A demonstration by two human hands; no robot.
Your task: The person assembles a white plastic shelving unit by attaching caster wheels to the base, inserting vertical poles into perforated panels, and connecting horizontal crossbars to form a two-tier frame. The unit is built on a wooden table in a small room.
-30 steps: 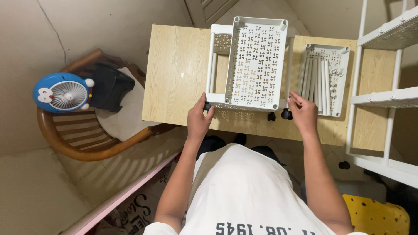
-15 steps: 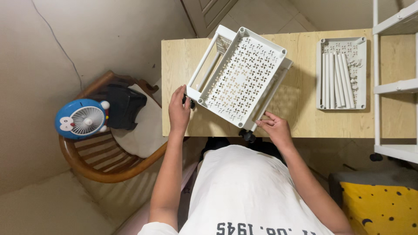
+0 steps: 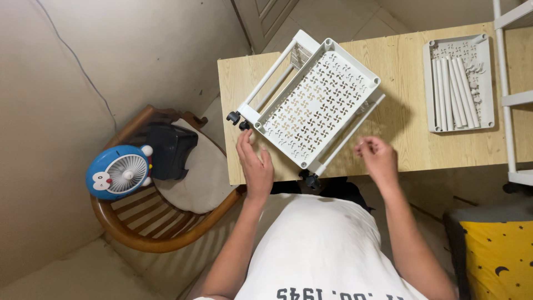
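Since half a second earlier, my right hand [image 3: 378,158] had let go, hovering loosely open just beside the white perforated cart shelf [image 3: 313,108], which lay tilted on the wooden table [image 3: 400,144]. My left hand [image 3: 256,166] steadied its wheeled corner, fingers open against it. Assembly seemed midway; next called for a post from the grey tray [image 3: 458,83].

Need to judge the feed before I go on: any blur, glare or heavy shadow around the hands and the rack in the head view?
Head view: sharp overall, no glare; right hand slightly motion-blurred; left hand crisp at the white rack; the rack casts a soft shadow on the wooden table; wide-angle lens bends the edges.
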